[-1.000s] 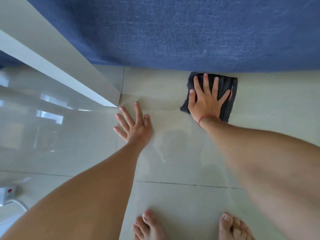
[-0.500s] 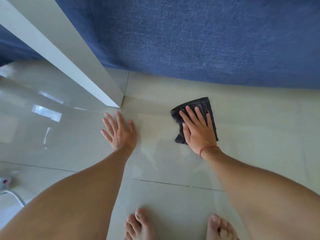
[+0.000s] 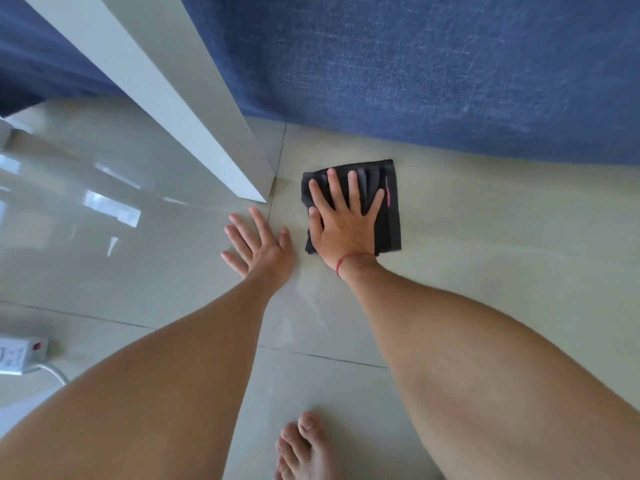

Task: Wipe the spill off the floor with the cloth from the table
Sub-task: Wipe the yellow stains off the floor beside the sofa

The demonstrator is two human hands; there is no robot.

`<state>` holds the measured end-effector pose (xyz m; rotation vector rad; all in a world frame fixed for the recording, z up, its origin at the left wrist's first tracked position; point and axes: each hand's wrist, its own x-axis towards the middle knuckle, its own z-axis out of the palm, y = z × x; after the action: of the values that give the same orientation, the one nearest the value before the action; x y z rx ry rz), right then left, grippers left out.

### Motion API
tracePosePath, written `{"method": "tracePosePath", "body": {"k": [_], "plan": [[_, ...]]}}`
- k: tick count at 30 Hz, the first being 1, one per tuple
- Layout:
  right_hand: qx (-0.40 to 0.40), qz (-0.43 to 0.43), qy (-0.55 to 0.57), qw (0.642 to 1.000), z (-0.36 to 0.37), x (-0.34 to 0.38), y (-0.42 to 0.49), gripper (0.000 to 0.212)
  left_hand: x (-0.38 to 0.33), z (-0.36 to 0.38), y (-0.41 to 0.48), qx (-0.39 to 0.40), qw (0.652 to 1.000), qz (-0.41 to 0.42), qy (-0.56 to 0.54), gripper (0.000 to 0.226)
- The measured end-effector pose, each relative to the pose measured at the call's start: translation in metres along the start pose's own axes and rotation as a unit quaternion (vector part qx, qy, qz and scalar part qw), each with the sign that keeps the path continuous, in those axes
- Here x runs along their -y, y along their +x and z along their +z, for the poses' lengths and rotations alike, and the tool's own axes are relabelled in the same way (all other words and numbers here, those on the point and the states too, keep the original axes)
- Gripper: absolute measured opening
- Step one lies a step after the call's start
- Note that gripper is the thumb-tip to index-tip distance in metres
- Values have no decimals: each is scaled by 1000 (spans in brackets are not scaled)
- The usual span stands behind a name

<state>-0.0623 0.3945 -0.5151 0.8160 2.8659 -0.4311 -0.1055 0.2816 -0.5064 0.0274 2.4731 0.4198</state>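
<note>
The right hand (image 3: 343, 223) lies flat, fingers spread, on the dark cloth (image 3: 389, 209) on the floor (image 3: 485, 254). The left hand (image 3: 258, 245), open, presses bare tile just beside it.

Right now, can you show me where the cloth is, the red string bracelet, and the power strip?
dark cloth (image 3: 390, 216), head view, bare right part beside the fingers.
red string bracelet (image 3: 346, 260), head view, strand across the right wrist.
white power strip (image 3: 20, 355), head view, top face.

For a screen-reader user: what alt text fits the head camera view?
A right hand presses a dark cloth flat on a pale tiled floor; the left hand rests flat on the floor beside it. Blue fabric hangs behind.
</note>
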Motion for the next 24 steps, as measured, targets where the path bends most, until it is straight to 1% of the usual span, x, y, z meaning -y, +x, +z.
{"method": "tracePosePath", "body": {"k": [3, 5, 7, 9, 10, 12, 17, 19, 24], "plan": [[6, -59, -10, 998, 6, -5, -27, 48, 1, -4, -2, -2, 1000, 2, -14, 65], [-1, -110, -18, 994, 6, -24, -48, 47, 3, -8, -4, -12, 999, 10, -30, 65], [0, -131, -16, 991, 5, -50, -63, 46, 5, -12, -7, -34, 999, 20, -36, 64], [10, -118, -20, 993, 1, -73, -68, 47, 7, -15, -11, -56, 998, 12, -20, 62], [11, -97, -25, 995, -2, -82, -66, 49, 7, -16, -11, -60, 998, 5, -10, 63], [-1, -47, -36, 998, -10, -94, -55, 51, 8, -16, -9, -43, 999, -7, 11, 64], [-25, 81, 0, 996, -13, -81, -12, 49, 11, -6, -3, -35, 999, -7, 13, 63], [-29, 82, 0, 996, -13, -67, 5, 49, 12, -6, -1, -33, 999, -6, 15, 63], [-3, 10, 8, 1000, -8, -11, 32, 50, 14, -13, 1, 3, 1000, -9, 8, 62]]}}
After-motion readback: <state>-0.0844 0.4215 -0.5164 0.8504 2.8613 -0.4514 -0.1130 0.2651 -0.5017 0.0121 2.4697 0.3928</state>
